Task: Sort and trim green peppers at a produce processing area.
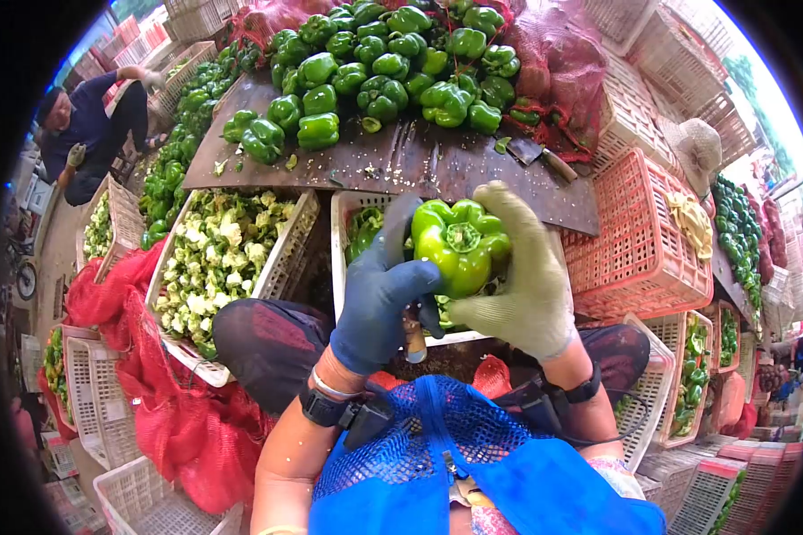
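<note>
Clearly, pepper (460, 242) stem-end toward the viewer.

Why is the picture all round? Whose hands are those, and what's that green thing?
There is no machine here, only a person wearing a small camera on their head. It looks down, so you see their own hands, and its lens bends the picture round. The right hand, in a pale glove, holds a green pepper. The left hand, in a blue glove, touches the pepper too and seems to grip a wooden handle. In front lies a brown board piled with more peppers, plus a knife. Below it, a white crate holds pale cut-out pepper bits. Far left, another person works.
</note>
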`<state>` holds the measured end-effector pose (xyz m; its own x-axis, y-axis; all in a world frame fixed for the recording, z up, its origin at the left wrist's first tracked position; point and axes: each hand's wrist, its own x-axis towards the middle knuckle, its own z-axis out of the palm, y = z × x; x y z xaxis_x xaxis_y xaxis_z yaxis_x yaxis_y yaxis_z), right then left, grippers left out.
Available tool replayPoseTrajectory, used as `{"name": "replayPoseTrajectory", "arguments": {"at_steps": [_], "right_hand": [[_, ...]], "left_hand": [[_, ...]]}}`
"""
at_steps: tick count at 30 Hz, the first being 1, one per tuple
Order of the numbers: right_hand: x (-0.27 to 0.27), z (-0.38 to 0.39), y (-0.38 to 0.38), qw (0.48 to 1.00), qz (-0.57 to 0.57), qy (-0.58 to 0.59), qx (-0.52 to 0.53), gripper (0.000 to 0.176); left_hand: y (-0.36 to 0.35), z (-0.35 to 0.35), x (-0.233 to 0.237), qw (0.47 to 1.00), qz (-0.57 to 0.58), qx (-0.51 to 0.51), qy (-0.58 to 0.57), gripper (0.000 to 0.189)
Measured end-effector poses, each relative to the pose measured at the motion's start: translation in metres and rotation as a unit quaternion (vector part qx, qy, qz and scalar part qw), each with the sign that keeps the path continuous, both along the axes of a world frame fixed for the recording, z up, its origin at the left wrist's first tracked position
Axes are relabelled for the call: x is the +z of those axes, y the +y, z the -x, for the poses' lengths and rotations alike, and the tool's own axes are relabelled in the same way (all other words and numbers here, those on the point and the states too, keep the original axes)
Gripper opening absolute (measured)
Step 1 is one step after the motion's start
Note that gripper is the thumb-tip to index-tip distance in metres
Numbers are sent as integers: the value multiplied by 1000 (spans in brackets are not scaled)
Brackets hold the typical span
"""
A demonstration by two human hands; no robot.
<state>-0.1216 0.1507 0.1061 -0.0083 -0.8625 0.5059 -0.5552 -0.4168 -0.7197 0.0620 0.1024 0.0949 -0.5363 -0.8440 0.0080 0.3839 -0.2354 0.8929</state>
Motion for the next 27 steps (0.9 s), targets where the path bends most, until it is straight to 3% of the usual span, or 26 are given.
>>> {"name": "replayPoseTrajectory", "arguments": {"at_steps": [3,4,6,8,9,11,14,21,23,24,25,26,27], "right_hand": [[-4,6,14,961,-127,-240,49,100],[-5,6,13,952,-150,-262,46,88],[3,0,14,883,-202,-422,15,72],[-13,2,7,760,-161,-628,29,55],[-19,6,1,768,-159,-620,9,44],[-33,8,-8,783,-136,-607,-30,42],[-36,10,-16,792,-97,-598,-74,41],[-30,-2,-23,854,-5,-505,-125,44],[-46,16,-23,798,-17,-592,-113,43],[-54,24,-25,768,-27,-631,-105,42],[-58,25,-29,793,-34,-591,-142,40],[-72,26,-34,787,-43,-602,-126,39],[-93,28,-37,780,-52,-613,-114,38]], "left_hand": [[-1,-4,3,999,9,-39,9,79],[2,-2,9,999,3,-35,-15,78],[7,3,21,997,-8,-30,-65,77],[11,8,13,994,40,-8,-101,69],[12,10,8,988,68,7,-136,67],[12,13,-9,958,133,82,-239,63],[20,10,-32,878,329,171,-302,62],[23,32,-46,822,299,109,-472,63],[23,28,-71,787,269,64,-552,52],[21,27,-103,816,276,75,-503,50],[21,26,-141,842,278,87,-454,47],[25,22,-161,865,281,91,-406,45],[21,23,-162,877,278,83,-383,30]]}}
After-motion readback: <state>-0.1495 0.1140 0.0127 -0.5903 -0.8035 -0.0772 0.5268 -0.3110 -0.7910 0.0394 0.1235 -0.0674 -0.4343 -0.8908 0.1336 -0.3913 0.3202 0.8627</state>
